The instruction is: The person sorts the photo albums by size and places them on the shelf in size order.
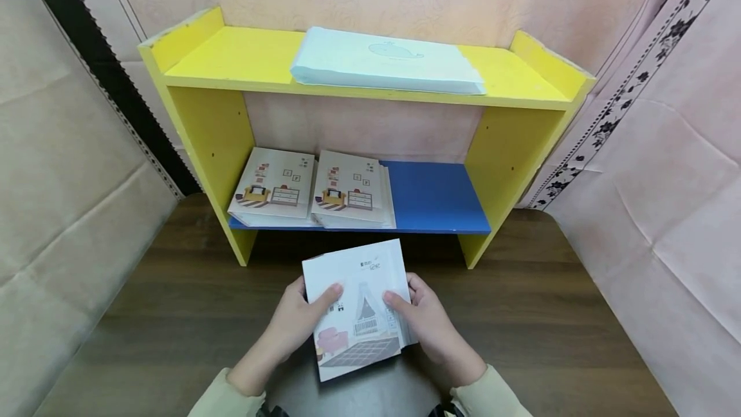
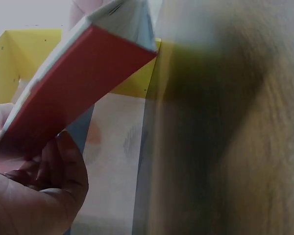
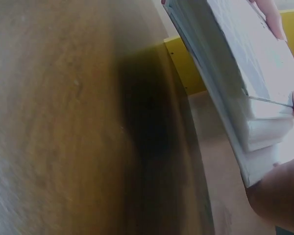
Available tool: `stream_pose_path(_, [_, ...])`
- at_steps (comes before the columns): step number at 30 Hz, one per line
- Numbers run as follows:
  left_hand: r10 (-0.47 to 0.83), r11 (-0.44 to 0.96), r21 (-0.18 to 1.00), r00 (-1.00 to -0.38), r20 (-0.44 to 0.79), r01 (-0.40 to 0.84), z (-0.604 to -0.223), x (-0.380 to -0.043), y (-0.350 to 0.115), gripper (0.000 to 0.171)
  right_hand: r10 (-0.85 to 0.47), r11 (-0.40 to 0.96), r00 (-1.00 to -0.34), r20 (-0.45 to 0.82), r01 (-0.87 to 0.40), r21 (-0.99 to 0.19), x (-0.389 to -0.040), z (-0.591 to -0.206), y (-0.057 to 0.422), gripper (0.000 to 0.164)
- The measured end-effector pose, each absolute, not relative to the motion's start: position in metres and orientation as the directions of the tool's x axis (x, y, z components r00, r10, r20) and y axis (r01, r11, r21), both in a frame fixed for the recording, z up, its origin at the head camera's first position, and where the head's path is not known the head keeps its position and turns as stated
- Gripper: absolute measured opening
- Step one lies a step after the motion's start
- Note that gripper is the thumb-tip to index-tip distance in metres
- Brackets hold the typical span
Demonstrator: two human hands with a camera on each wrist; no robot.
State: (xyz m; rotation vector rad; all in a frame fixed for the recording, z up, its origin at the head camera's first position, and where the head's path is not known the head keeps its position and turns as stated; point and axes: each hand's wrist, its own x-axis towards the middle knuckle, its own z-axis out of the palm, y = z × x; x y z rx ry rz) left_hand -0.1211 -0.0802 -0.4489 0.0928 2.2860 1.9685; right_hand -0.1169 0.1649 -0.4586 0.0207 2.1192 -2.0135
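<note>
A thick book (image 1: 361, 314) with a pale cover, a barcode and a pink and grey picture is held above the wooden table, tilted. My left hand (image 1: 301, 314) grips its left side, thumb on the cover and fingers beneath. On the opposite side my right hand (image 1: 428, 320) holds it, thumb on the cover near the edge. The left wrist view shows a red side of the book (image 2: 73, 88), with the left fingers (image 2: 63, 166) curled under it. In the right wrist view the pages of the book (image 3: 264, 132) stand in uneven steps beside the right thumb.
Ahead stands a yellow shelf (image 1: 214, 121) with a blue lower board (image 1: 437, 195). Two book stacks, left (image 1: 274, 185) and right (image 1: 350, 188), lie on that board. A folded light-blue package (image 1: 388, 60) with a whale print rests on top. Pale cloth (image 1: 654, 224) hangs around the wooden table (image 1: 556, 327).
</note>
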Motion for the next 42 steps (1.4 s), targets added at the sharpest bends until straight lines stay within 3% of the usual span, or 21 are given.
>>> stream_pose_path(16, [0.336,0.146,0.985,-0.941,0.041,0.095,-0.446,-0.117,-0.048,0.045,0.084,-0.109,-0.988,-0.131,0.121,-0.987,-0.132,-0.422,0.192,0.038])
stream_pose_path(26, [0.377,0.109,0.987,-0.924,0.067,0.116,-0.431,-0.133,-0.026,0.034,-0.039,0.011,-0.993,-0.111,0.111,-0.994,-0.135,-0.412,0.210,0.056])
stream_pose_path(33, [0.334,0.048,0.998,-0.942,0.022,0.041,-0.416,-0.151,-0.014,0.033,-0.192,-0.028,-0.979,-0.070,0.077,-0.997,-0.133,-0.422,0.215,0.055])
stream_pose_path(42, [0.394,0.031,0.999,-0.919,-0.025,-0.014,-0.410,-0.168,0.003,0.040,-0.250,-0.065,-0.967,-0.047,0.065,-0.996,-0.129,-0.430,0.236,0.056])
